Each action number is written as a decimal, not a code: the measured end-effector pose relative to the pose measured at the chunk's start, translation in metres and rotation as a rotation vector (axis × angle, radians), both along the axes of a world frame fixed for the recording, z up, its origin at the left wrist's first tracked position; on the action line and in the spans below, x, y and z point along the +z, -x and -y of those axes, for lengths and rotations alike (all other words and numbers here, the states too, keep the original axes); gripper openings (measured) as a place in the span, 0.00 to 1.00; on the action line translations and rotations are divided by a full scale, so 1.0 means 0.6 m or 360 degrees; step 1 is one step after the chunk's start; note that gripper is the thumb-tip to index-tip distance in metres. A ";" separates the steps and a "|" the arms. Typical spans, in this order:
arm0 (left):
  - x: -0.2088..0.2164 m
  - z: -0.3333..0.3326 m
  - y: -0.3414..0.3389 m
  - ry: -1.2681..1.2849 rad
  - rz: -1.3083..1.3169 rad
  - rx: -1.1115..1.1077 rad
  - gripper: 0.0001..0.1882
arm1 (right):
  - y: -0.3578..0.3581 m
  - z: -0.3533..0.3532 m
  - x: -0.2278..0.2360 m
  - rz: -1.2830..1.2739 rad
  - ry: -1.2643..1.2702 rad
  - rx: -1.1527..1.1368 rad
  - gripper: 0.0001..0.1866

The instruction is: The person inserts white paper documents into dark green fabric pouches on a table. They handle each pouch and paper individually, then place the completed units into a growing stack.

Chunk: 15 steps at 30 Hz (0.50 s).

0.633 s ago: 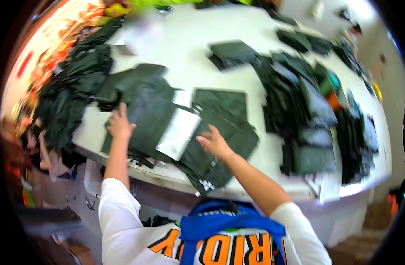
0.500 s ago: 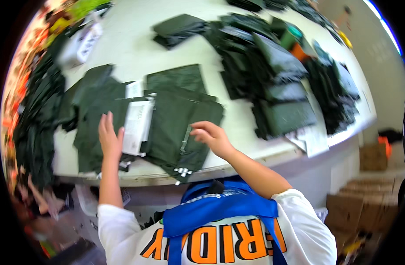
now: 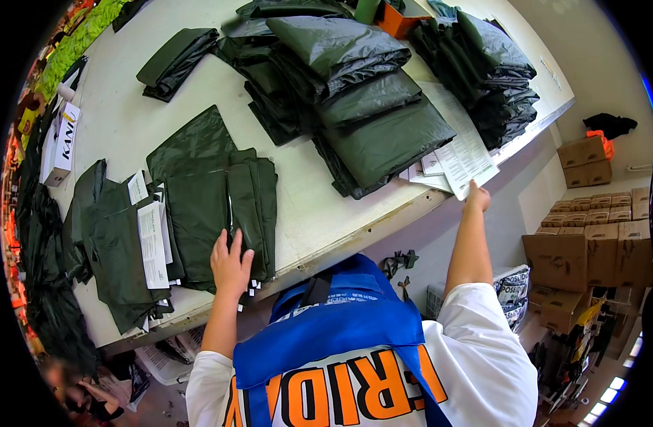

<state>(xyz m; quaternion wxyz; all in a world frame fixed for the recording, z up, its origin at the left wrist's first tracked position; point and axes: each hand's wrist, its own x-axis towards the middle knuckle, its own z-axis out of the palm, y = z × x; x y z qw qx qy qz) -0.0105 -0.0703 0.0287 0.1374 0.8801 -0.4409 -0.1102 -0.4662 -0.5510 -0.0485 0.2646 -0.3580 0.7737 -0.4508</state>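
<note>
My left hand (image 3: 230,265) lies with fingers stretched on a pile of dark green folded garments (image 3: 195,206) near the table's front edge. To its left is a second pile of green garments (image 3: 113,245), with white printed slips (image 3: 153,242) lying between the two. Far out to the right, my right hand (image 3: 478,197) is closed at the near corner of a printed paper sheet (image 3: 463,158) that overhangs the table edge. More sheets lie beside and beneath it, partly tucked under a tall stack of glossy dark green folded garments (image 3: 390,146). The right fingertips are partly hidden.
Another dark stack (image 3: 483,85) stands right of the sheets. A folded bundle (image 3: 175,62) and a white box (image 3: 60,146) are on the table (image 3: 298,206) farther left. Dark cloth (image 3: 49,263) hangs off the left edge. Cardboard boxes (image 3: 554,257) stand on the floor at right.
My view has swung to the right. My right hand has left the green garments and reached the paper sheets at the right; my left hand has moved onto the right-hand pile.
</note>
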 end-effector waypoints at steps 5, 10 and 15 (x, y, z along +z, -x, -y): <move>-0.020 0.009 -0.039 0.0079 0.0087 0.0244 0.21 | 0.022 0.006 0.076 -0.0372 0.0334 0.0130 0.11; -0.013 0.016 -0.048 0.0258 0.0070 0.0464 0.19 | 0.036 -0.065 0.255 -0.0373 0.0918 0.0188 0.08; -0.005 0.007 -0.049 0.0231 0.0125 0.0322 0.24 | 0.102 -0.157 0.418 -0.0110 0.1054 0.0107 0.10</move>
